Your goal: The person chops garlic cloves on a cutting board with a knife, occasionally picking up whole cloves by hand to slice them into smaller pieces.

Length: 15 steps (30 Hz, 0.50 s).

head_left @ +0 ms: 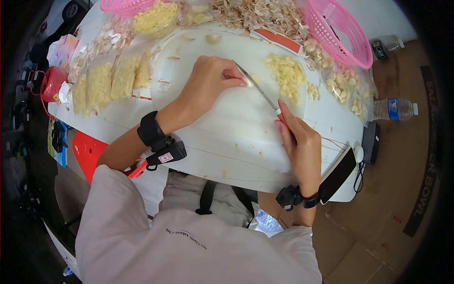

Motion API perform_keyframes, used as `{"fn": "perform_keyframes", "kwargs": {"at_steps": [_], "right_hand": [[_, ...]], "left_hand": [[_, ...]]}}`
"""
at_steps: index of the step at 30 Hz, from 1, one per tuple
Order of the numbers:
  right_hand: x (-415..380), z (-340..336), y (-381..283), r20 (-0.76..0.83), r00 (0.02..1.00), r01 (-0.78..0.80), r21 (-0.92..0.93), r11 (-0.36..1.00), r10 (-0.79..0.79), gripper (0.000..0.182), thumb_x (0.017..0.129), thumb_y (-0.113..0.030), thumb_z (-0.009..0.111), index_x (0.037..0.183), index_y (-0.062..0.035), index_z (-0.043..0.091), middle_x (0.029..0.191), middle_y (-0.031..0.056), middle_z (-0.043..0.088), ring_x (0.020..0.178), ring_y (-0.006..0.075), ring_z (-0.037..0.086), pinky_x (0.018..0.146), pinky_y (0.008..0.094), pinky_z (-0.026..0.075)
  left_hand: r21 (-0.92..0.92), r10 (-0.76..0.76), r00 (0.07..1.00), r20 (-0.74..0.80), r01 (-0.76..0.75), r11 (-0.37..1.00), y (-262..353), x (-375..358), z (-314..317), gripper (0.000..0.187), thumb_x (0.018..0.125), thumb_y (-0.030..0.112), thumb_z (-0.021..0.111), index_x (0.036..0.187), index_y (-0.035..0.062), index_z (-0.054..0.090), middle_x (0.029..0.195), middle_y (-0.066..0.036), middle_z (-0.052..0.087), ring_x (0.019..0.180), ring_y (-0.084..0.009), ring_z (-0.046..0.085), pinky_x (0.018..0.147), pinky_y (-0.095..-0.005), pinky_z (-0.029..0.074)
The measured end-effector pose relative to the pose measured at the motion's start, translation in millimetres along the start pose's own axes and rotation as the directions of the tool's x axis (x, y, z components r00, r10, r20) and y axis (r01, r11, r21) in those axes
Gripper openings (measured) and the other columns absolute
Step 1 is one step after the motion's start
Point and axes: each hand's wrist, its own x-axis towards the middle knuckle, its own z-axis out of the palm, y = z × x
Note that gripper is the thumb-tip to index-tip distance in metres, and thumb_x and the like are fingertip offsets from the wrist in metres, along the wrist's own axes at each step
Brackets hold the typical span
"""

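Note:
My left hand (213, 78) pinches a pale garlic clove (248, 82) over a white cutting board (189, 57); its fingers hide part of the clove. In my right hand (301, 142) is a knife (259, 89), gripped by its handle. The blade slants up and left, with its edge beside the clove and close to my left fingertips. A small cut piece (255, 78) lies just by the blade. To the right of the knife, a heap of chopped garlic (286, 73) rests on the board.
Bags of chopped garlic (99, 85) lie at the left, near a full bowl (156, 20). Garlic skins (260, 16) pile up behind the board. At right are a pink basket (343, 35), bagged cloves (341, 85), a water bottle (395, 109) and a black tablet-like slab (339, 175).

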Motion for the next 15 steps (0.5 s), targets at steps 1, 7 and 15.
{"fn": "perform_keyframes", "kwargs": {"at_steps": [1, 7, 15], "right_hand": [[-0.1, -0.5, 0.0, -0.001, 1.0, -0.003, -0.001, 1.0, 0.003, 0.045, 0.091, -0.014, 0.069, 0.135, -0.0161, 0.061, 0.078, 0.0106, 0.067, 0.061, 0.0275, 0.063, 0.056, 0.0376, 0.05], [0.0, 0.7, 2.0, 0.011, 1.0, -0.009, -0.002, 1.0, 0.009, 0.046, 0.091, -0.014, 0.069, 0.136, -0.0165, 0.061, 0.08, 0.0112, 0.068, 0.062, 0.0284, 0.063, 0.057, 0.0385, 0.05], [-0.5, -1.5, -2.0, 0.02, 1.0, -0.023, -0.004, 1.0, 0.023, 0.046, 0.091, -0.014, 0.068, 0.136, -0.0171, 0.061, 0.08, 0.011, 0.068, 0.063, 0.0286, 0.063, 0.057, 0.0387, 0.05]], "left_hand": [[0.006, 0.009, 1.0, 0.004, -0.009, 1.0, -1.3, -0.1, 0.4, 0.011, 0.08, 0.006, 0.075, 0.085, -0.0043, 0.073, 0.077, -0.011, 0.073, 0.072, -0.0148, 0.068, 0.069, -0.0279, 0.053], [0.057, 0.03, 0.999, -0.013, -0.029, 0.998, -3.2, -0.2, 1.5, 0.012, 0.079, 0.005, 0.075, 0.085, -0.0052, 0.073, 0.078, -0.012, 0.073, 0.072, -0.0156, 0.068, 0.071, -0.0288, 0.054], [-0.039, 0.004, 1.0, -0.016, -0.004, 0.999, -0.4, 0.6, 1.6, 0.013, 0.079, 0.006, 0.076, 0.085, -0.0052, 0.073, 0.077, -0.014, 0.073, 0.072, -0.0168, 0.068, 0.073, -0.0302, 0.054]]}}
